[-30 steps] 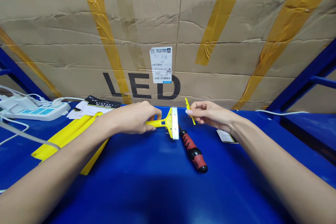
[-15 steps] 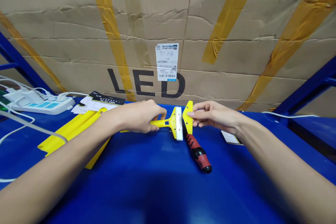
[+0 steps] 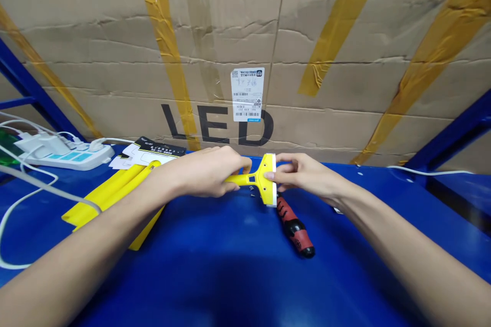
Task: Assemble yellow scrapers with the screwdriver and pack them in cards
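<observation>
My left hand (image 3: 210, 171) is closed around the handle of a yellow scraper (image 3: 238, 179), which points to the right. A yellow cover plate (image 3: 267, 191) with small holes lies over the scraper's head, and a pale blade edge shows along its right side. Pinched at that edge, my right hand (image 3: 309, 176) has its thumb on the plate and its fingers behind. Just below the head, a red and black screwdriver (image 3: 295, 227) rests on the blue table, its tip hidden. A few tiny screws (image 3: 252, 194) lie under the scraper's neck.
Left of my hand are yellow plastic pieces (image 3: 107, 194) and printed cards (image 3: 161, 147). A white power strip (image 3: 86, 156) with cables stands at the far left. A large taped cardboard box (image 3: 326, 122) walls off the back, between blue frame posts (image 3: 452, 138).
My right hand has brought the yellow cover plate left onto the scraper's head, covering the metal blade. Before, the plate was held apart, above the screwdriver.
</observation>
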Demonstrator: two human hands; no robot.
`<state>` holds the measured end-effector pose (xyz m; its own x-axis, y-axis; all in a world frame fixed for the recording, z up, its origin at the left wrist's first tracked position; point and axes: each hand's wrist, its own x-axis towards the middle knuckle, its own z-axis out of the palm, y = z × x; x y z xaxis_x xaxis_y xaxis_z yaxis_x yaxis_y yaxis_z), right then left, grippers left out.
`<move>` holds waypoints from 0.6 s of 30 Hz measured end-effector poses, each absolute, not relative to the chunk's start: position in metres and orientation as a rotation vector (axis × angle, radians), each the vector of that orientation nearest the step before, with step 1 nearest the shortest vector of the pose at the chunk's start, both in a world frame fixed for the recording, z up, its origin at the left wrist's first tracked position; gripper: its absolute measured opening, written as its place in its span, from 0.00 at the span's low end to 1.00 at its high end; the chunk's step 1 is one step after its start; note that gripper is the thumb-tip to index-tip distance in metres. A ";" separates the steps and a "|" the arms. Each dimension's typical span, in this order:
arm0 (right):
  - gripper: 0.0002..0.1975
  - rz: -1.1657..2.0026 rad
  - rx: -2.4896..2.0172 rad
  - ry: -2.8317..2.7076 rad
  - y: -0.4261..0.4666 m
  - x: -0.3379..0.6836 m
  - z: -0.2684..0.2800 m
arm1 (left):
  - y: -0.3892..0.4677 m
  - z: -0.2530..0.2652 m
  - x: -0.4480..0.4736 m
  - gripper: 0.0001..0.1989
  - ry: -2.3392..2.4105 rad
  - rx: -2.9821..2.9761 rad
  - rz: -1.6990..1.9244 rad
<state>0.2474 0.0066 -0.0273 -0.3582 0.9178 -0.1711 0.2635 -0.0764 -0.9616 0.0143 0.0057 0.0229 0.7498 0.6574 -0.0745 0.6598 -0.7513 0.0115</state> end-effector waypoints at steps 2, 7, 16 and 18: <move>0.19 1.559 -1.209 -1.599 0.006 0.246 -0.028 | 0.005 0.023 0.015 0.06 1.106 2.928 -0.117; 0.19 1.555 -1.206 -1.470 0.008 0.245 -0.030 | 0.006 0.023 0.019 0.12 1.095 2.853 -0.056; 0.21 1.515 -1.122 -1.478 0.008 0.245 -0.029 | 0.008 0.017 0.029 0.19 1.125 2.630 -0.012; 0.21 1.503 -1.108 -1.499 0.007 0.243 -0.029 | 0.007 0.015 0.029 0.20 1.117 2.642 -0.005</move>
